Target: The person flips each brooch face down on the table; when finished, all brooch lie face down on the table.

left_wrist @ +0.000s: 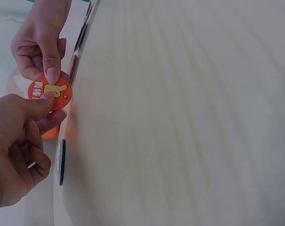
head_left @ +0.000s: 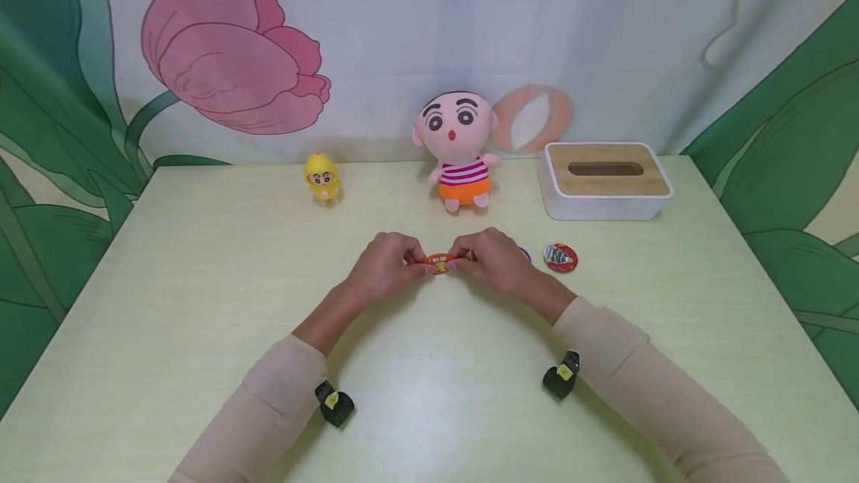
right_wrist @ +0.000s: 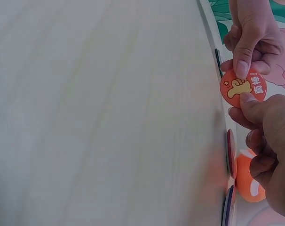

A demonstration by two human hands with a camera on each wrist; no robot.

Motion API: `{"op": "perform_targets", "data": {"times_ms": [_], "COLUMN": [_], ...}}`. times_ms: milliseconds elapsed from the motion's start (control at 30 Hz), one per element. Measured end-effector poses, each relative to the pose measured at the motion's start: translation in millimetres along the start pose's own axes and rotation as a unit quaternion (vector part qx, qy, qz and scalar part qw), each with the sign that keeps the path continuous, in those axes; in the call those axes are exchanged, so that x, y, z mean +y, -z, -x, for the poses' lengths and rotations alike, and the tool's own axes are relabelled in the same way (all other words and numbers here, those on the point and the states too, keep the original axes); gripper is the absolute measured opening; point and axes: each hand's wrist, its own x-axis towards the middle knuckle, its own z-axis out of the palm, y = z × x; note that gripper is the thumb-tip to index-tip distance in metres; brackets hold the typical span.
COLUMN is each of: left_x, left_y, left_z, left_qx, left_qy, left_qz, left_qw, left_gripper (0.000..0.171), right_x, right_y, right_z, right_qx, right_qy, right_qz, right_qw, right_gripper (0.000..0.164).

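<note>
Between both hands is a thin red round badge (head_left: 439, 264) with a yellow thumbs-up print and white characters. The left hand (head_left: 387, 265) pinches one edge of it between thumb and fingers. On the opposite edge, the right hand (head_left: 495, 260) pinches it the same way. Both wrist views show the badge's printed face (right_wrist: 231, 89) with a thumb pressed on it from each side. Close beside the left hand lies a green-edged disc (left_wrist: 62, 162), hidden in the head view. A purple-rimmed disc (head_left: 526, 253) peeks out from behind the right hand.
A red disc with a printed picture (head_left: 561, 258) lies right of the right hand. Along the table's back stand a small yellow figure (head_left: 323, 179), a plush doll (head_left: 460, 151) in orange shorts and a white tissue box (head_left: 606, 181) with a wooden lid. A printed curtain (head_left: 403, 36) hangs behind.
</note>
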Motion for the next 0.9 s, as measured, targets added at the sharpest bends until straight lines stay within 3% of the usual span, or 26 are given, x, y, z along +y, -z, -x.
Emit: {"op": "perform_targets", "data": {"times_ms": [467,700,900], "left_x": [-3.3,-4.8,-4.7], "left_y": [0.5,3.1,3.2], "left_z": [-6.1,-4.5,-4.5], "left_qx": [0.000,-0.013,-0.017], "left_qy": [0.006,0.010,0.040], "left_qz": [0.008,0.074,0.098], "left_qw": [0.9999,0.9971,0.9942], "left_gripper": [0.010,0.027,0.032], "right_x": [1.5,0.1,-0.8], "right_y": [-1.0,0.3,2.2], "right_z": [-7.2,-7.8,-8.2], "right_qx": [-0.020,-0.009,-0.010], "right_qy": [0.012,0.018,0.017], "right_qz": [0.085,0.098,0.105], "right_qw": [0.996,0.995,0.994], "right_gripper": [0.016,0.016,0.017]}}
